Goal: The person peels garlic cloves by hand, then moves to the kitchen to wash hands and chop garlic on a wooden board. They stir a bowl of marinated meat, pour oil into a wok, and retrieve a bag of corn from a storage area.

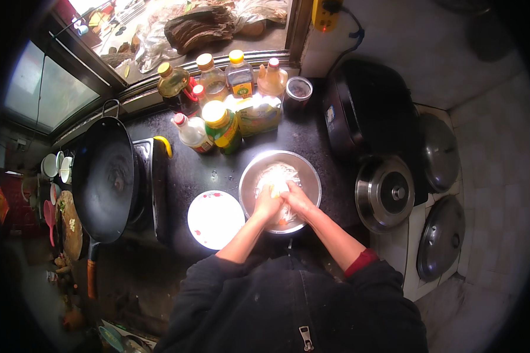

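Holds pale shreds (281, 172), showing no single long axis, in the bowl (249, 175) between curled fingers of left hand (268, 205) and right hand (298, 200), equally near, with more lying just beyond.

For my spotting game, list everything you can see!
Bowl: one, silver, centre
Shreds: many, whitish, in bowl
Plate: one, white, left of bowl
Worktop: one, black, under bowl
Window: one, dark, top
Bottles: seven, mixed, below window
Packet: one, yellowish, beside bottles
Jar: one, dark, beside bottles
Stove: one, dark, left
Wok: one, black, on stove
Socket: one, yellow, top
Boxy appliance: one, black, right
Lids: three, grey, right
Chopping board: one, brown, left
Crockery: several, white, left
Scoop: one, pink, left
Other things: several, mixed, outside and left
Jacket: one, black, bottom
Left hand: one, bare, in bowl
Right hand: one, bare, in bowl
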Tool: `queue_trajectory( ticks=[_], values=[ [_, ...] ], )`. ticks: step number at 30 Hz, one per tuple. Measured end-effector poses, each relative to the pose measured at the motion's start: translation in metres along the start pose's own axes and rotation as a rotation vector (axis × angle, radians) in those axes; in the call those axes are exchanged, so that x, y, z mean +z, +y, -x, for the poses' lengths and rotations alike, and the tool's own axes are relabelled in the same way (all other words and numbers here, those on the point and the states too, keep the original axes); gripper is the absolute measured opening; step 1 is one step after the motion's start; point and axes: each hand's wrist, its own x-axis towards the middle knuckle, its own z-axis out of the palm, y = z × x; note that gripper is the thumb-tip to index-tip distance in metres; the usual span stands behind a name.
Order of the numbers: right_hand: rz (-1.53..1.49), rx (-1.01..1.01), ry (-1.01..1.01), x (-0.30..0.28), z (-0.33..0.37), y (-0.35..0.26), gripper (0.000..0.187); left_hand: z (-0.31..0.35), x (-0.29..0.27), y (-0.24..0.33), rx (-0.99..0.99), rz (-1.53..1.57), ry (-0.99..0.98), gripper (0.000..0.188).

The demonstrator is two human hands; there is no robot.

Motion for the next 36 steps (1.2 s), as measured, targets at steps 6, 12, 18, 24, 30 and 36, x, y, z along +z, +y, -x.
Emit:
queue_trajectory(
  ticks=[6,12,18,24,30,36],
  values=[
    [0.661,-0.211,-0.215,-0.04,0.042,-0.048,0.048,0.026,-0.036,0.008,0.168,-0.211,-0.156,0.051],
    [0.62,-0.205,0.095,-0.024,-0.016,-0.059,0.047,-0.032,-0.017,0.026,0.22,-0.481,0.121,0.055],
    [0.209,-0.147,-0.085,-0.024,0.009,-0.046,0.042,-0.005,-0.031,0.018,0.284,-0.242,-0.152,0.05],
    [0.579,-0.33,-0.26,-0.048,0.048,-0.079,0.041,0.019,-0.051,0.007,0.344,-0.37,-0.153,0.041],
    [0.714,-0.068,-0.24,-0.048,0.022,-0.095,0.051,-0.017,-0.025,0.021,0.094,-0.486,-0.006,0.058],
    [0.444,0.099,-0.155,-0.025,0.0,-0.028,0.053,0.0,-0.005,0.019,-0.184,-0.274,0.022,0.063]
  ],
)
